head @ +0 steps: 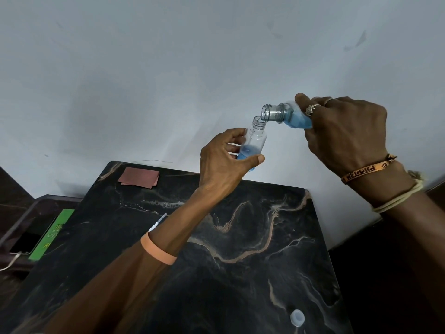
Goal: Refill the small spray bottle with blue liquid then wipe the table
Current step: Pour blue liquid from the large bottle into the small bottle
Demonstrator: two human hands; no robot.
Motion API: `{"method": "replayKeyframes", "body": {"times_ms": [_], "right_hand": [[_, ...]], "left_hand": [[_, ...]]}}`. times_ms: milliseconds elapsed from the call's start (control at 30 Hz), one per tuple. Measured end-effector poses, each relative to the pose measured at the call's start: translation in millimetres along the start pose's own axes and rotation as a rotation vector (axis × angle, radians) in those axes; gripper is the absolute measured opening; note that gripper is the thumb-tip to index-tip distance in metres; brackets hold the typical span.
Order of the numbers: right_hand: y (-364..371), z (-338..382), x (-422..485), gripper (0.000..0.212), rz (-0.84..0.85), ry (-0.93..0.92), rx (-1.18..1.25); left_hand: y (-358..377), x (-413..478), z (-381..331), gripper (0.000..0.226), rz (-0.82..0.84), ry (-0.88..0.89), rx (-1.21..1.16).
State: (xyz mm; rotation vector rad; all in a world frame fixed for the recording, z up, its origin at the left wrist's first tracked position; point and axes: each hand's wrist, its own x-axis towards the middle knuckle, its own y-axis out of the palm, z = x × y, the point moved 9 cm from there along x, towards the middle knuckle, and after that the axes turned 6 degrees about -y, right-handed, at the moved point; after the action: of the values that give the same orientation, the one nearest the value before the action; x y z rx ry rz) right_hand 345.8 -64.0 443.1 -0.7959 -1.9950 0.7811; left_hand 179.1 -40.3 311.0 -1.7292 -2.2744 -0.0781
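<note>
My left hand (224,160) grips the small clear spray bottle (255,138), held above the table's far edge with its cap off and some blue liquid at its bottom. My right hand (346,131) holds a larger clear bottle (286,115) tipped sideways, blue liquid inside, its open mouth right over the small bottle's neck. A folded reddish-brown cloth (139,177) lies at the far left of the black marbled table (252,237). The white spray-head tube (157,222) pokes out from behind my left forearm.
A pale bottle cap (297,318) sits near the table's front right. To the left, a lower surface holds a phone (26,242) with a cable and a green card (51,233). A white wall stands behind the table.
</note>
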Motion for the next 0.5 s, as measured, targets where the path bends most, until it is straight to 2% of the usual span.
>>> {"method": "replayKeyframes", "body": {"times_ms": [500], "right_hand": [[-6.2,1.8,-1.2,0.050,-0.020,0.001,-0.025]], "left_hand": [[-2.0,-1.7,-1.4,0.061,-0.004,0.021,0.016]]}}
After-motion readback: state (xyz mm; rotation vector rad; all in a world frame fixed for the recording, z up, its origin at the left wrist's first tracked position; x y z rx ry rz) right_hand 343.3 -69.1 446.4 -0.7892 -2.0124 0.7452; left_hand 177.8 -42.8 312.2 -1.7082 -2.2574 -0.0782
